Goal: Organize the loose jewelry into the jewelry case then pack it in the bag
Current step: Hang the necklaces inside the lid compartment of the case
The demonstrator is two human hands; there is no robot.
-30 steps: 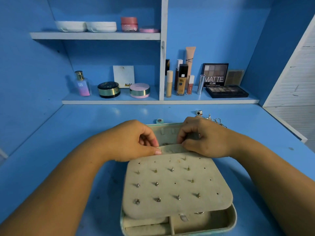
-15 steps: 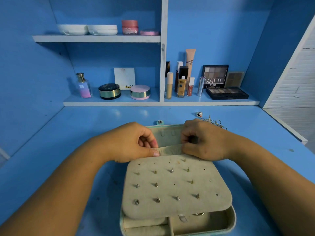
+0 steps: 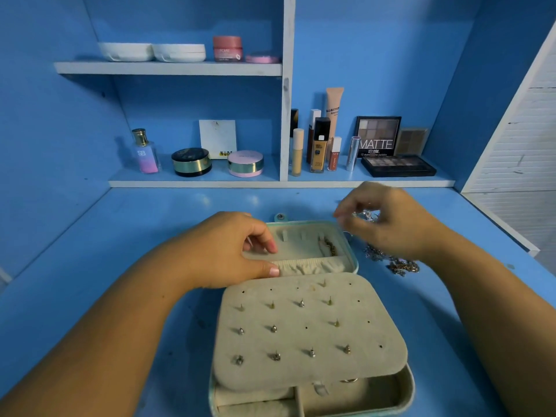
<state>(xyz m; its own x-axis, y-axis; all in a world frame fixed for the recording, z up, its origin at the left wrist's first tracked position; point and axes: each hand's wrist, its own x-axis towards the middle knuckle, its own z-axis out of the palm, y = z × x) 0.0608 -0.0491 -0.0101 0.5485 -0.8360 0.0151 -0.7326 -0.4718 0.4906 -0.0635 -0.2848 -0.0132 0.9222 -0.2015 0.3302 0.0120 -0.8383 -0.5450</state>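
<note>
Jewelry case (image 3: 301, 223): lies open on the blue desk (image 3: 120, 266) straight in front of you, between your forearms; lid flat on the far side, tray on the near side.
Earring panel (image 3: 310, 329): folded down over the tray; rows of studs in place, several holes unfilled.
Chain (image 3: 329, 246): hangs from the rightmost hook in the lid, its lower end slipping behind the elastic pocket (image 3: 310, 264); half a second ago both your hands covered this spot, so read this piece as stowed.
Left hand (image 3: 234, 251): has not moved off the lid; thumb and curled fingers pinch the left end of the elastic pocket.
Right hand (image 3: 391, 224): has left the pocket and swung out past the lid's right edge; blurred, fingers curled beside a silvery piece (image 3: 367, 215); whether it grasps that piece cannot be told.
Loose jewelry (image 3: 391, 263): a tangle on the desk just right of the lid, below your right wrist; not yet sorted.
Bag: not in view.
Standing: one chain filed and the next pick-up under way, by my reading; closing and packing the case lie well ahead.
</note>
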